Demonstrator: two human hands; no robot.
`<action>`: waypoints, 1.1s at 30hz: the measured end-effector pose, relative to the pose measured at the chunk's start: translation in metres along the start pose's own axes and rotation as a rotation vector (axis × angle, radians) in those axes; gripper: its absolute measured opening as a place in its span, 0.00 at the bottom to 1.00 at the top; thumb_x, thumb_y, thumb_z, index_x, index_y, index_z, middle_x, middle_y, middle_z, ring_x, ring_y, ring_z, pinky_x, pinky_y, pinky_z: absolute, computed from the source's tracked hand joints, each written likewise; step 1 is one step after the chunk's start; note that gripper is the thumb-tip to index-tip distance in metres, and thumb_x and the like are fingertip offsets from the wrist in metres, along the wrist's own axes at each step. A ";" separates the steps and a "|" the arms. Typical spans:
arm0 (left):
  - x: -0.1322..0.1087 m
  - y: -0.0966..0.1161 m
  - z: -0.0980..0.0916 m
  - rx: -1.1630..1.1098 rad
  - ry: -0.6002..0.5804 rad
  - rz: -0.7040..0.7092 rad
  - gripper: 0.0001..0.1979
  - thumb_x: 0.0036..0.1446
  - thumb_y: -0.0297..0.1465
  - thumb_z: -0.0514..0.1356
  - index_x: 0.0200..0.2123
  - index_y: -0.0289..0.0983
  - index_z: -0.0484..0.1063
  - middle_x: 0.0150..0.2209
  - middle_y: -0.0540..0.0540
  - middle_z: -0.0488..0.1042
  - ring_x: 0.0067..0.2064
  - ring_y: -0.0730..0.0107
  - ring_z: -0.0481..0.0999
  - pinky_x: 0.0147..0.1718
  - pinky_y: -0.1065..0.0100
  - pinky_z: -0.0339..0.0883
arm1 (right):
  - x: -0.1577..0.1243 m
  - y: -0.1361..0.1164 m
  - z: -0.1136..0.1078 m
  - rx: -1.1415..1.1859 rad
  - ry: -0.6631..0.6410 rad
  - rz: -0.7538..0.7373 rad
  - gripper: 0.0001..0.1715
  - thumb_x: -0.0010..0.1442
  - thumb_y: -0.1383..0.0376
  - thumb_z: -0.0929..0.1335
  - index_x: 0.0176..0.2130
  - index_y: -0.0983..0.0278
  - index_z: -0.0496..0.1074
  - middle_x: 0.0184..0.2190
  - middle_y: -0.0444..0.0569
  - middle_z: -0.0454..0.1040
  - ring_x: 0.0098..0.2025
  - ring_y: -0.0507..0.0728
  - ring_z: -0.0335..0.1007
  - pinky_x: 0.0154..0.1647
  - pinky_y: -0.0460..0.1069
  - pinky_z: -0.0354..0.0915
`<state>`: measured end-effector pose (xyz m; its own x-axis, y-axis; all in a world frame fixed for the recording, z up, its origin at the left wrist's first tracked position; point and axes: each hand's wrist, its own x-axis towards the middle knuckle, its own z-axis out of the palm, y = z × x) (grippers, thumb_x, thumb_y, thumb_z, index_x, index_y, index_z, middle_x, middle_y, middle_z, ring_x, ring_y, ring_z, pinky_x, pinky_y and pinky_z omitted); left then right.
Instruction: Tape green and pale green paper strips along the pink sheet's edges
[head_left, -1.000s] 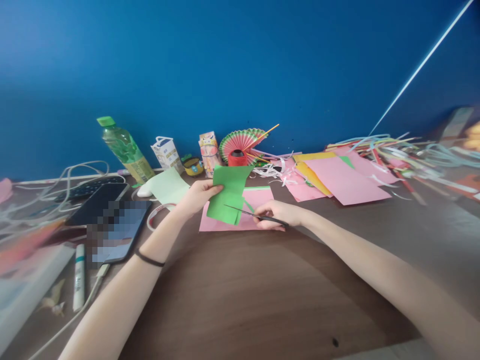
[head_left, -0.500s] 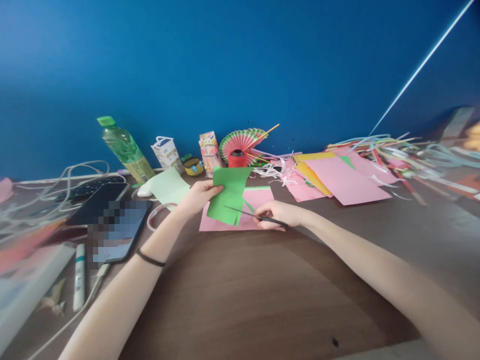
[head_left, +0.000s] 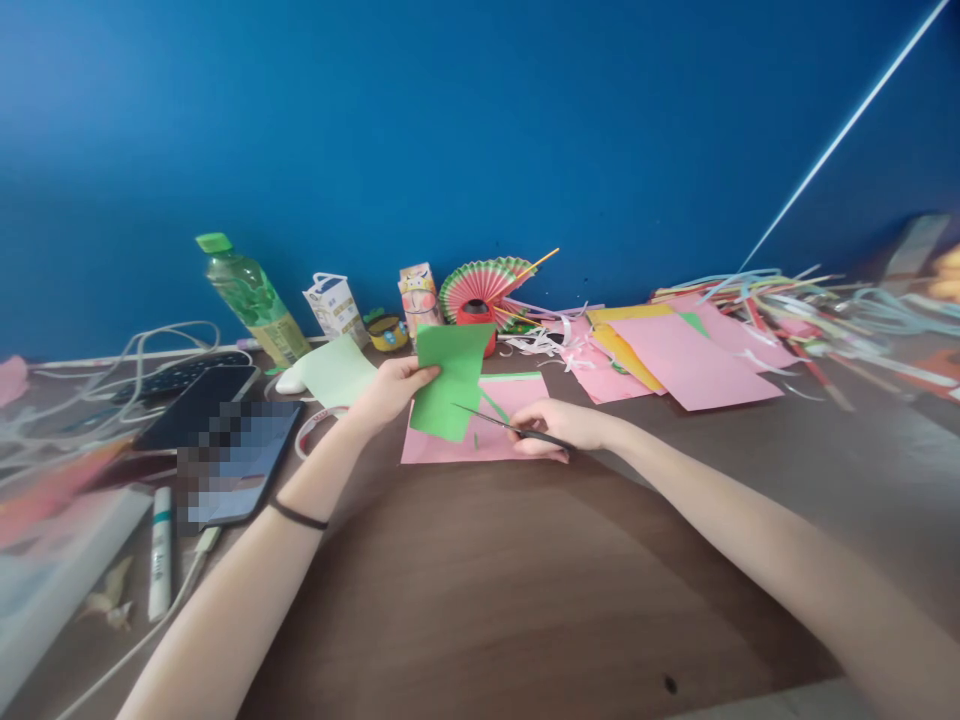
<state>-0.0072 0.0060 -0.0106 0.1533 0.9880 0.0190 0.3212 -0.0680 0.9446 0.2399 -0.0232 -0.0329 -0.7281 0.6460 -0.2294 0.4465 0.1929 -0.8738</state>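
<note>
Between thumb and fingers, my left hand pinches the left edge of a green paper sheet, raised above the desk. My right hand grips a pair of scissors by the handles, blades pointing left at the sheet's lower right edge. The blades look closed or nearly so. Underneath lies a pink paper sheet flat on the desk. On it rest a thin green paper strip and a small green scrap.
Behind stand a green-capped bottle, a milk carton, a small decorated box and a folded paper fan. Pink sheets and loose strips lie right. A phone, a marker and cables are left.
The green sheet has moved slightly left and up with my left hand, off the scissor blades. A small green scrap now shows on the pink sheet. My right hand has barely moved.
</note>
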 end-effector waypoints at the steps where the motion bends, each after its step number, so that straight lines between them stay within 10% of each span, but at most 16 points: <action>1: 0.001 -0.001 -0.003 0.000 0.015 0.004 0.16 0.43 0.41 0.62 0.31 0.35 0.76 0.30 0.46 0.78 0.35 0.61 0.75 0.36 0.65 0.69 | 0.000 -0.001 -0.001 -0.010 0.023 0.005 0.08 0.51 0.61 0.65 0.29 0.65 0.63 0.15 0.36 0.59 0.14 0.45 0.53 0.17 0.42 0.55; 12: 0.020 -0.026 -0.036 -0.098 0.306 -0.108 0.12 0.46 0.34 0.59 0.34 0.35 0.72 0.32 0.45 0.76 0.34 0.65 0.74 0.31 0.68 0.69 | 0.012 0.020 -0.017 -0.236 0.815 -0.018 0.21 0.44 0.59 0.69 0.39 0.64 0.66 0.38 0.49 0.64 0.37 0.55 0.63 0.39 0.50 0.62; 20: 0.023 -0.033 -0.043 -0.313 0.432 -0.131 0.11 0.46 0.23 0.53 0.35 0.33 0.68 0.30 0.45 0.74 0.28 0.68 0.74 0.31 0.65 0.71 | 0.005 0.025 -0.024 -0.535 0.786 0.264 0.29 0.45 0.65 0.68 0.49 0.62 0.66 0.46 0.55 0.63 0.49 0.63 0.60 0.46 0.56 0.60; 33: 0.023 -0.033 -0.050 -0.209 0.664 -0.104 0.23 0.44 0.17 0.49 0.46 0.33 0.63 0.44 0.38 0.72 0.44 0.59 0.74 0.42 0.58 0.69 | 0.006 0.041 -0.035 -0.636 0.943 0.151 0.23 0.48 0.73 0.61 0.45 0.65 0.69 0.42 0.54 0.71 0.44 0.59 0.66 0.45 0.53 0.63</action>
<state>-0.0607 0.0379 -0.0255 -0.4928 0.8682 0.0586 0.1066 -0.0066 0.9943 0.2721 0.0142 -0.0551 -0.0850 0.9389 0.3336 0.8737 0.2312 -0.4280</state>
